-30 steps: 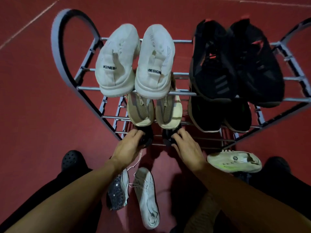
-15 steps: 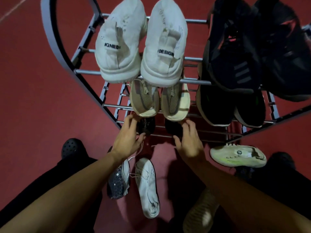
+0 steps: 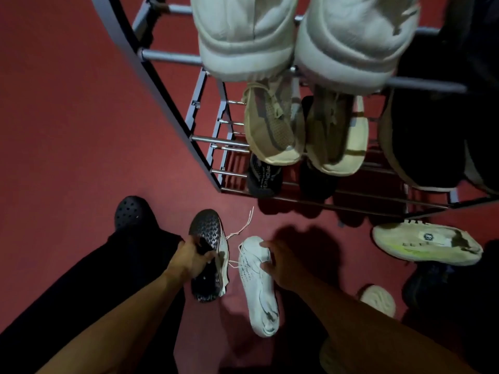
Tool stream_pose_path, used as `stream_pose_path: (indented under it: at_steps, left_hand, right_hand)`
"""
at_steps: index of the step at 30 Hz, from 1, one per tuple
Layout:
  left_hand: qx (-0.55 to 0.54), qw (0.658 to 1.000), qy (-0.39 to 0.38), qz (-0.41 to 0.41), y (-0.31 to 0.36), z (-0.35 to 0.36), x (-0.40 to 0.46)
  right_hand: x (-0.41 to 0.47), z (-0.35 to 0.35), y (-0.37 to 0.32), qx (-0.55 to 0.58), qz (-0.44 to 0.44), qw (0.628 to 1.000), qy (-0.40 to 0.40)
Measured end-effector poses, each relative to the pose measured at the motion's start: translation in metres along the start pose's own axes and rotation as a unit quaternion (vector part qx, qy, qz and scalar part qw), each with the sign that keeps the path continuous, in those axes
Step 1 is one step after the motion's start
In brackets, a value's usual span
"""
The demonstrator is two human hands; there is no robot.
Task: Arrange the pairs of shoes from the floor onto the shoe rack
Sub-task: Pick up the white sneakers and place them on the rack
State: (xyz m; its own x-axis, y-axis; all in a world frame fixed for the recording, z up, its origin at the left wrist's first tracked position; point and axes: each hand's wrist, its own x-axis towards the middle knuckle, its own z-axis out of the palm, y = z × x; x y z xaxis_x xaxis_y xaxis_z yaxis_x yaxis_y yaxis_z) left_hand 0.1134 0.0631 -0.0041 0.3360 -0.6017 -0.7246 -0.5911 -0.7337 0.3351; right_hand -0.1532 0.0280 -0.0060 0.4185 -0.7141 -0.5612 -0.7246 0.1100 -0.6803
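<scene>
A grey metal shoe rack (image 3: 162, 85) stands on the red floor, holding white shoes (image 3: 243, 36) on top, beige knit shoes (image 3: 270, 125) below, and a black pair (image 3: 263, 179) on the lowest bars. On the floor lies a white shoe turned on its side (image 3: 206, 287), dark studded sole showing; my left hand (image 3: 190, 261) grips it at mid-length. Its mate, a white laced shoe (image 3: 259, 292), lies upright beside it, and my right hand (image 3: 286, 263) holds its front part with curled fingers.
Dark shoes (image 3: 426, 136) fill the rack's right side. A cream shoe with a yellow-green stripe (image 3: 424, 245) lies on the floor at right, another pale shoe (image 3: 380, 299) below it. My black clog (image 3: 132, 214) and dark trouser legs frame the bottom.
Both hands left the black pair on the lowest rack bars and came back to the floor. They now hold the two white shoes; the view dropped closer to the rack.
</scene>
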Motion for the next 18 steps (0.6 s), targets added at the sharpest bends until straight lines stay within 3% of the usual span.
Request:
stream_pose_path:
  at_steps: [3, 8, 11, 14, 18]
  left_hand:
    - [-0.048, 0.994, -0.016, -0.100, 0.009, 0.020, 0.002]
    - [-0.018, 0.987, 0.053, -0.149, 0.004, 0.050, 0.003]
    - [-0.064, 0.987, 0.052, -0.141, -0.006, 0.052, 0.003]
    - [-0.175, 0.981, 0.016, -0.084, -0.015, 0.044, 0.000]
    - [-0.242, 0.967, -0.074, -0.039, 0.002, 0.028, -0.015]
  right_hand:
    - [0.025, 0.003, -0.004, -0.022, 0.000, 0.997, -0.079]
    - [0.047, 0.018, 0.002, 0.025, 0.128, 0.983, -0.127]
    - [0.049, 0.023, 0.011, 0.046, 0.149, 0.986, -0.066]
    - [0.048, 0.027, 0.020, 0.053, 0.150, 0.987, 0.011]
    - [0.049, 0.034, 0.015, 0.099, 0.202, 0.974, 0.021]
